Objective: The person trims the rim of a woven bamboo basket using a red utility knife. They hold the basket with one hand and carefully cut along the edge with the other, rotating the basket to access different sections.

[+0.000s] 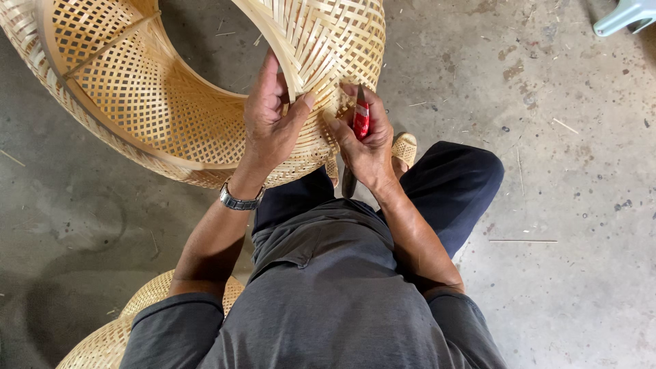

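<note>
In the head view, a large woven bamboo basket [171, 89] fills the upper left of the frame, its rim reaching the centre. The left hand [272, 119] clamps that rim, thumb outside, fingers inside. Just right of it, the right hand [365, 140] is closed around red-handled cutters [360, 119] touching the weave; a second woven piece [130, 321] lies at lower left on the concrete floor [567, 205].

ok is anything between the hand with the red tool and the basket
Nothing visible. The right hand holds the red-handled tool with its fingers right against the woven bamboo basket. The left hand grips the rim beside it, not between them. The tool's tip is hidden.
</note>
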